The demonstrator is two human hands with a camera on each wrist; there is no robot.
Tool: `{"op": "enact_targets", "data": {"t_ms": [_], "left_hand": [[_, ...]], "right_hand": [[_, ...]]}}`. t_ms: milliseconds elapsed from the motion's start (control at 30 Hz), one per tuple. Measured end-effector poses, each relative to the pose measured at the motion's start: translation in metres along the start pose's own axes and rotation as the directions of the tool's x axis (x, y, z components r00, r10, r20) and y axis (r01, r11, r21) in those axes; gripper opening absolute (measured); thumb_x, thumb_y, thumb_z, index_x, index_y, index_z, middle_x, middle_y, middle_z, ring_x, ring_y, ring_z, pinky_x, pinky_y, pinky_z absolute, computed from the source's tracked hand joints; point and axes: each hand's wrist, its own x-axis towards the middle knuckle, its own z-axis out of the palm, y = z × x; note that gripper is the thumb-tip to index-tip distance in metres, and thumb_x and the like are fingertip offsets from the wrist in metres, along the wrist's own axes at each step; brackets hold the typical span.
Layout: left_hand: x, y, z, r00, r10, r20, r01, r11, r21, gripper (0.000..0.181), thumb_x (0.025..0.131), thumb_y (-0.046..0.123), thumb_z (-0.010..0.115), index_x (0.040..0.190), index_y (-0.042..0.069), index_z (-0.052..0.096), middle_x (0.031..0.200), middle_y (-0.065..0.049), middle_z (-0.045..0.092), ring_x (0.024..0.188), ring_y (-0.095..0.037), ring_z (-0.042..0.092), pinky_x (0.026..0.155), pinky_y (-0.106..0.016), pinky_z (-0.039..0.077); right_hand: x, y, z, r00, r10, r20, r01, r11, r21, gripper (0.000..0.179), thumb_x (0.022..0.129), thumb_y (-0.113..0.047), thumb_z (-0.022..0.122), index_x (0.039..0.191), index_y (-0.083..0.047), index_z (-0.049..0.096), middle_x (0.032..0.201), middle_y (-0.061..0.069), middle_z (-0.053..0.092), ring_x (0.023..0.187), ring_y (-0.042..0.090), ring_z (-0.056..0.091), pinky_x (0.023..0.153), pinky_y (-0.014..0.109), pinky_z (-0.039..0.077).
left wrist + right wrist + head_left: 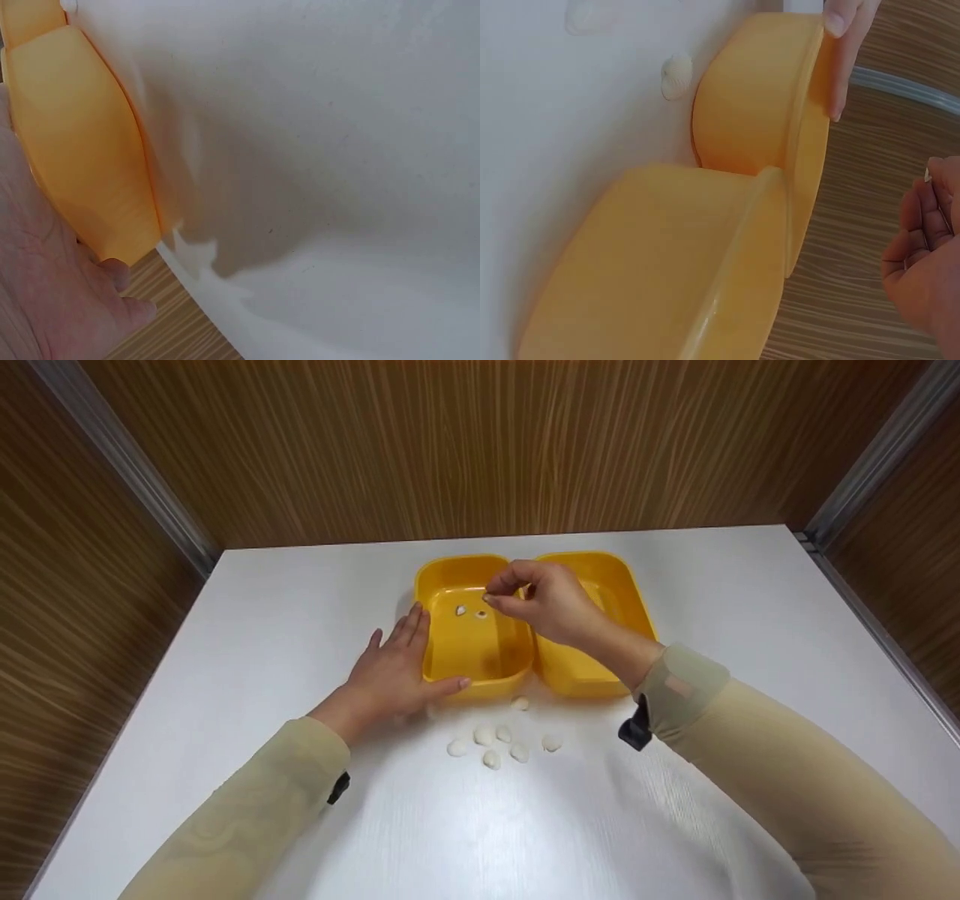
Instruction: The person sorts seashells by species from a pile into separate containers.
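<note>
My right hand [561, 606] is above the left yellow tray [491, 688], thumb and fingertips pinching a small shell [928, 175] that is mostly hidden by the fingers. Two small shells [460, 610] lie on that tray's floor. With fingers straight, my left hand [391, 671] rests against the tray's left side, its thumb across the front rim. Several white shells [484, 735] are scattered on the table in front. One of them, a ridged shell [676, 76], shows close to the tray in the right wrist view.
Touching the left tray's right side is a second yellow tray [589, 671], partly covered by my right hand and forearm. Both stand on a white table [300, 600]. Wood-grain panels [480, 450] enclose the back and sides.
</note>
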Motion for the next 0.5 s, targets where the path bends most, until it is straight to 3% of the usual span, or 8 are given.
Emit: {"op": "enact_targets", "data": {"t_ms": [233, 500], "left_hand": [[0.0, -0.001, -0.001, 1.0, 0.013, -0.005, -0.013, 1.0, 0.003, 0.123, 0.092, 0.088, 0.043, 0.168, 0.005, -0.006, 0.177, -0.01, -0.011, 0.164, -0.029, -0.001, 0.128, -0.06, 0.001], [0.002, -0.004, 0.0, 1.0, 0.026, -0.015, -0.025, 0.998, 0.064, 0.128, 0.088, 0.095, 0.034, 0.167, 0.002, -0.006, 0.177, -0.012, -0.009, 0.164, -0.031, 0.003, 0.128, -0.061, 0.005]], "right_hand": [[0.021, 0.013, 0.019, 0.995, 0.091, 0.029, -0.092, 0.994, 0.051, 0.015, 0.102, -0.018, 0.075, 0.116, -0.013, 0.076, 0.113, 0.001, 0.072, 0.097, 0.022, 0.063, 0.087, 0.03, 0.056], [0.037, 0.026, 0.038, 0.997, 0.073, 0.01, -0.074, 0.994, 0.078, 0.014, 0.101, -0.015, 0.076, 0.113, -0.008, 0.076, 0.11, 0.004, 0.073, 0.1, 0.021, 0.064, 0.09, 0.03, 0.057]]}}
